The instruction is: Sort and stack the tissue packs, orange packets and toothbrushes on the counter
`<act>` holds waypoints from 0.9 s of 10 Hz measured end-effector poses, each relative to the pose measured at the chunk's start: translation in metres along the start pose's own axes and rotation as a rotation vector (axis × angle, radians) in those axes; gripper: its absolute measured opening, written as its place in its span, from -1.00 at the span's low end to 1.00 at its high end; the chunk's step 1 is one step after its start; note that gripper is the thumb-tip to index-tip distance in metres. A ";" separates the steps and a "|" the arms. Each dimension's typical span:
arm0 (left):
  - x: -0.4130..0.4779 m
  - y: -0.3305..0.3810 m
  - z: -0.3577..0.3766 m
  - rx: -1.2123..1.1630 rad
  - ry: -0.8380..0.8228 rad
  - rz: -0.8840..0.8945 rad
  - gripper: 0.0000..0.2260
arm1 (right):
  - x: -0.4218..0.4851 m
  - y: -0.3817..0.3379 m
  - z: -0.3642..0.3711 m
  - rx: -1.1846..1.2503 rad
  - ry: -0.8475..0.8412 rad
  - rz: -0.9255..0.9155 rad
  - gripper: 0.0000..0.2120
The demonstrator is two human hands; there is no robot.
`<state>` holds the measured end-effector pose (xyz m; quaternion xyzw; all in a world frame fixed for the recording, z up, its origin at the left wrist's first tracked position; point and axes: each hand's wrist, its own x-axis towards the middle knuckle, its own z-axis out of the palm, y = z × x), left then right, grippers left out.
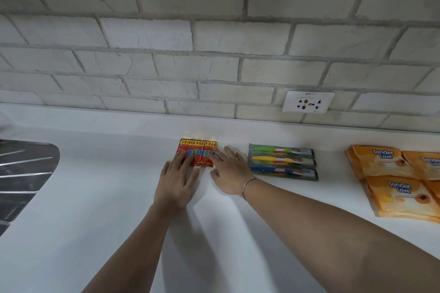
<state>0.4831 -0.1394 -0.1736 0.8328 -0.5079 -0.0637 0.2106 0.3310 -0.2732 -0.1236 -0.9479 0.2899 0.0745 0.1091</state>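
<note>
White worktop [100, 197] under a pale brick-tile wall [214, 43], wall socket [308, 101] at far right, metal sink drainer [23, 173] at the left edge. Three groups sit in a row along the far side. Red "Triple Pack" tissue packs [197, 153] in the middle, at least two overlapping side by side. Toothbrushes [282, 162] just right of them, three packaged ones lying flat, edge to edge: green, yellow, blue. Orange packets [395, 178] well apart at far right, a loose overlapping spread, not squared.

Left hand [177, 179] lies flat, fingers spread, fingertips on the near left part of the tissue packs. Right hand [229, 171] also flat and open, fingertips touching the packs' right edge. Neither grip is closed on anything; both are pressing or nudging.

Step looks like squaring up the tissue packs. Toothbrushes seem done. Next move likely: slide the packs into one aligned stack, then tidy the orange packets, which are floppy and may slip.
</note>
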 end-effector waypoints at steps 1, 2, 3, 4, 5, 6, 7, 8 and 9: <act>-0.001 0.000 -0.002 0.028 -0.016 0.032 -0.25 | -0.012 0.004 0.007 0.008 0.042 0.009 -0.44; 0.000 0.000 0.000 0.027 -0.036 0.021 -0.32 | -0.023 0.010 0.009 0.015 0.062 0.028 -0.45; 0.000 0.001 -0.003 0.004 -0.039 0.013 -0.41 | -0.036 0.019 0.009 0.017 0.082 0.045 -0.46; -0.001 0.000 -0.010 -0.057 -0.019 0.008 -0.38 | -0.062 0.034 0.006 0.050 0.084 0.098 -0.47; -0.001 -0.002 -0.011 -0.068 -0.003 0.008 -0.38 | -0.082 0.045 0.002 0.076 0.126 0.124 -0.49; 0.000 0.003 -0.010 -0.029 0.054 0.018 -0.43 | -0.114 0.062 -0.006 0.132 0.195 0.178 -0.53; -0.009 0.014 -0.012 0.064 0.147 0.034 -0.45 | -0.157 0.073 -0.010 0.183 0.201 0.261 -0.55; -0.021 0.019 -0.009 0.104 0.177 0.020 -0.49 | -0.178 0.081 -0.012 0.211 0.206 0.293 -0.58; -0.034 0.032 -0.003 0.148 0.192 0.059 -0.52 | -0.201 0.094 -0.015 0.254 0.218 0.335 -0.61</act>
